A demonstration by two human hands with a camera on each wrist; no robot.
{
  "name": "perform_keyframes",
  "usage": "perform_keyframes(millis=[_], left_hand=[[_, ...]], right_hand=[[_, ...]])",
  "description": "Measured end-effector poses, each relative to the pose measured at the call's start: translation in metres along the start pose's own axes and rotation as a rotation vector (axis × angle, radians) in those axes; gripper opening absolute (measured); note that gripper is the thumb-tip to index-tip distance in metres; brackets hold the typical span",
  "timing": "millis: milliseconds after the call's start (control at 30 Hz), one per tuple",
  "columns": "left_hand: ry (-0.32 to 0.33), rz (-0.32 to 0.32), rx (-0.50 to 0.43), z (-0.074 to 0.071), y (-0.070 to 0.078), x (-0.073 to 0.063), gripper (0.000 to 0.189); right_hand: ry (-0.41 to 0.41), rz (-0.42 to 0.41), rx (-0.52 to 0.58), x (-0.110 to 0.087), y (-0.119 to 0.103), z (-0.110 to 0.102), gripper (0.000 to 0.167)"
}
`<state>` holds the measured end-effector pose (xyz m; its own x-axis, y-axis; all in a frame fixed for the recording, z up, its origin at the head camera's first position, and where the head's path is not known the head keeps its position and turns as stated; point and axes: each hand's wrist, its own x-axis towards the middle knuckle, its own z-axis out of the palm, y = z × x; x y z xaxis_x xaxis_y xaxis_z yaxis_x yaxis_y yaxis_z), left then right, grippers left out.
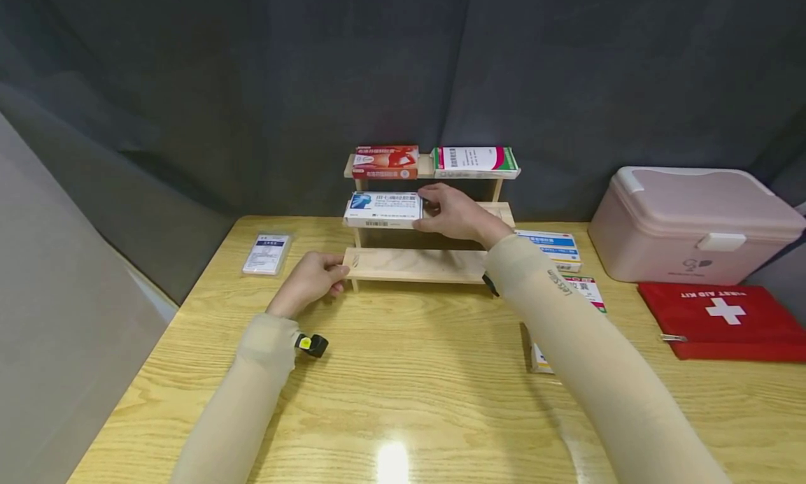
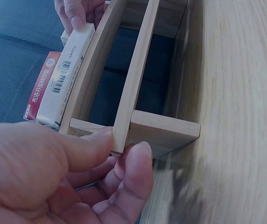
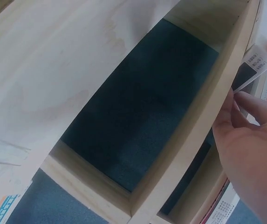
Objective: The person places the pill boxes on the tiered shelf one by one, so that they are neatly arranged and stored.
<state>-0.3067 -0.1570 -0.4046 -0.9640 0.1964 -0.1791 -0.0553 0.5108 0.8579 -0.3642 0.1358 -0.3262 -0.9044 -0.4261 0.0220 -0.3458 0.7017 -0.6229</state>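
A three-tier wooden rack (image 1: 418, 264) stands at the back of the table. My left hand (image 1: 308, 282) pinches the left end of its lowest board between thumb and fingers; the left wrist view shows the thumb (image 2: 93, 147) on that board's end. On the left half of the middle tier lies a white-and-blue medicine box (image 1: 382, 210). My right hand (image 1: 458, 215) grips this box by its right end, where the right wrist view shows fingers around the end flap (image 3: 256, 63). Above, the top tier carries a red medicine box (image 1: 385, 161) and a white-green medicine box (image 1: 475, 160).
A small clear-wrapped packet (image 1: 267, 254) lies left of the rack. Right of it are a blue-and-white box (image 1: 549, 248) and more boxes partly hidden under my right forearm. Farther right are a pink lidded case (image 1: 686, 225) and a red first aid pouch (image 1: 724, 319). A dark curtain (image 1: 352, 71) hangs behind.
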Motion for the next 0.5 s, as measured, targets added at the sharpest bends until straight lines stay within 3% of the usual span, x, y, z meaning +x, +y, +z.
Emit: perform_keyframes(millis=[500], left_hand=[[0.000,0.018,0.031,0.001,0.000,-0.001,0.039]], right_hand=[[0.004,-0.005,-0.038,-0.011,0.000,-0.005,0.079]])
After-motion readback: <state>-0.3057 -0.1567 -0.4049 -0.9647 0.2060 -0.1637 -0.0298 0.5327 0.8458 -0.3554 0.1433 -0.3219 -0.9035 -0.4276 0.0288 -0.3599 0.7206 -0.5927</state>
